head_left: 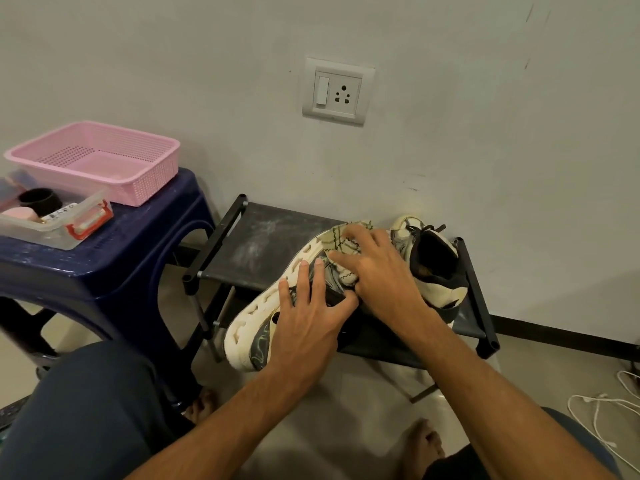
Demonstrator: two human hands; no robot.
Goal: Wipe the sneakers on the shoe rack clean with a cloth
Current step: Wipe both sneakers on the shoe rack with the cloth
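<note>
Left hand [304, 317]: palm down, fingers straight and spread, pointing far. Right hand [377, 275]: palm down, just beside it, fingers extended leftward. Forearms bare.

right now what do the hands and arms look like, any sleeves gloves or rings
Left hand and right hand are bare: no gloves, rings or watch. No sleeve shows on either forearm within the picture.
</note>
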